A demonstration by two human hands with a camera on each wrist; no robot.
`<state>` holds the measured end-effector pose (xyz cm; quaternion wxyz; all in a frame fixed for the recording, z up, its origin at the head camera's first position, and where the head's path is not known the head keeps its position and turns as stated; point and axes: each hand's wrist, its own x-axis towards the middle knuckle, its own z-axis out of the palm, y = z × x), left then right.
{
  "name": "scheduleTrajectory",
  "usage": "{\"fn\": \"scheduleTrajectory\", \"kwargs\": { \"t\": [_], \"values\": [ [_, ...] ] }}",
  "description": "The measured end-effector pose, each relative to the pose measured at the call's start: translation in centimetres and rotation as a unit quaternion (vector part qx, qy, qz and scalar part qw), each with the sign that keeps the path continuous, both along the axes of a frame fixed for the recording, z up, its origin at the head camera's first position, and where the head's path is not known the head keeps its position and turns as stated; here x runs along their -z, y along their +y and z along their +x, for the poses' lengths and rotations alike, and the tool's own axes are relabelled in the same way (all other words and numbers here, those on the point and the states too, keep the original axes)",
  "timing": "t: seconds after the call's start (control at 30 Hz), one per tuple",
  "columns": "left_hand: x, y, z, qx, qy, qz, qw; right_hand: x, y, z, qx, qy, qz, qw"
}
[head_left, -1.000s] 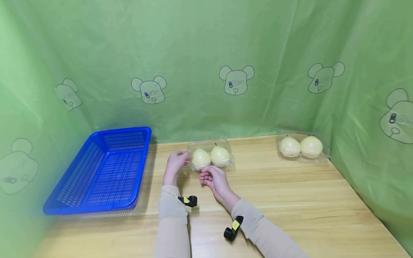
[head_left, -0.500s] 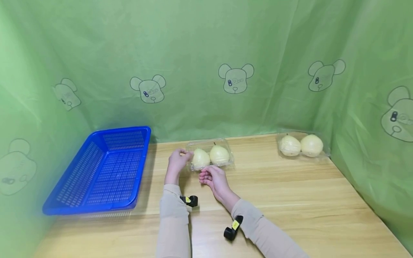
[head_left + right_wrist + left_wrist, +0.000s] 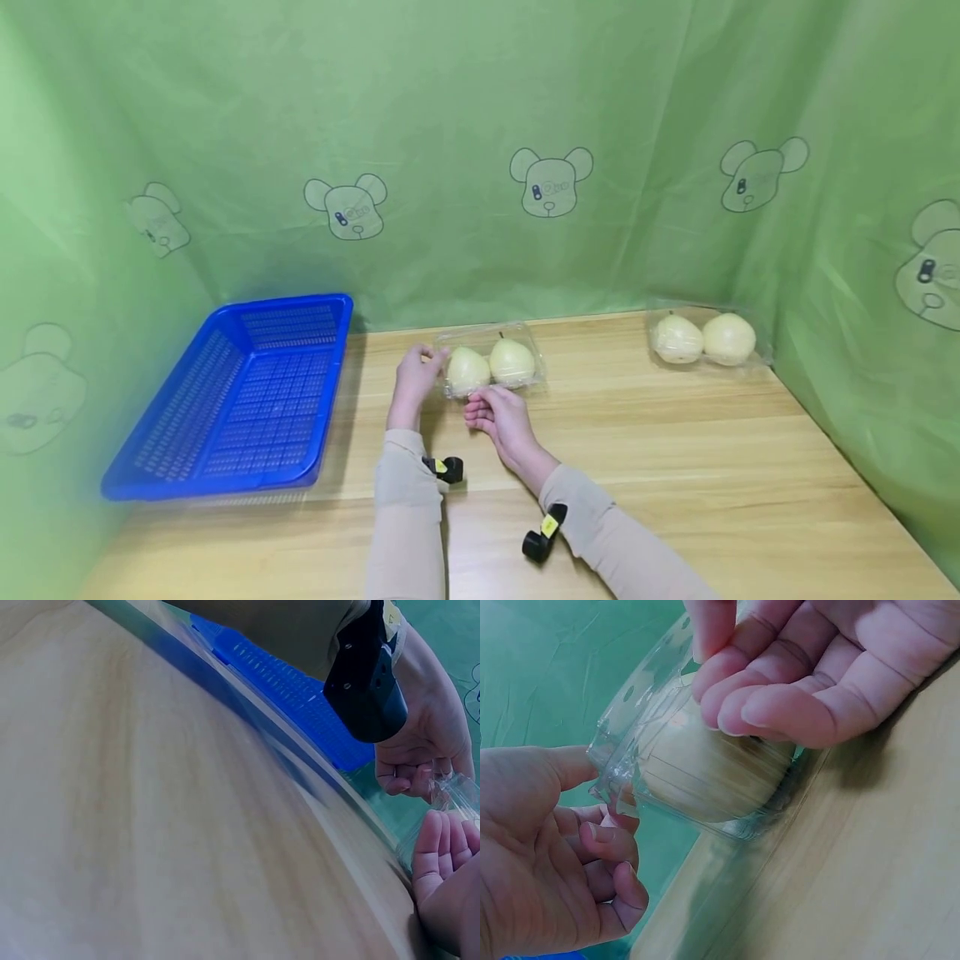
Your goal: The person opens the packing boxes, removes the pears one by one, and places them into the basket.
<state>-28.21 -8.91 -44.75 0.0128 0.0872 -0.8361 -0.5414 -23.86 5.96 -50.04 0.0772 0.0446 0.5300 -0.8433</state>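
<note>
A clear plastic clamshell box (image 3: 480, 335) with two pale yellow pears (image 3: 512, 363) lies on the table in the head view. My left hand (image 3: 417, 377) is at its left end, thumb and index finger pinching the rim's corner; the left wrist view shows this plastic edge (image 3: 604, 769) bent between them. Along the front edge, my right hand (image 3: 507, 421) has its thumb and index finger together at the rim, the other fingers curled. In the left wrist view the right hand (image 3: 817, 682) partly covers one pear (image 3: 705, 765). The right wrist view shows little of the box.
A blue perforated plastic basket (image 3: 322, 417) stands at the left of the wooden table (image 3: 637, 483). At the back right sits another clear box with two pears (image 3: 678, 339). Green cloth (image 3: 450, 100) with bear prints encloses the table's back and sides.
My left hand has moved slightly right and onto the box's left corner, where it was just beside it before. The right hand and the box have hardly moved.
</note>
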Motion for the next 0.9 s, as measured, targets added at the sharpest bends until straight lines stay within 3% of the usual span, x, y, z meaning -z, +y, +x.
{"fn": "scheduleTrajectory", "kwargs": {
  "t": [0.4, 0.9],
  "values": [
    [-0.23, -0.17, 0.05, 0.005, 0.011, -0.023, 0.9997, 0.16, -0.14, -0.12, -0.024, 0.017, 0.024, 0.9993],
    [-0.08, 0.00, -0.05, -0.003, 0.006, -0.036, 0.9993, -0.02, -0.02, -0.03, -0.023, 0.017, 0.025, 0.9993]
  ]
}}
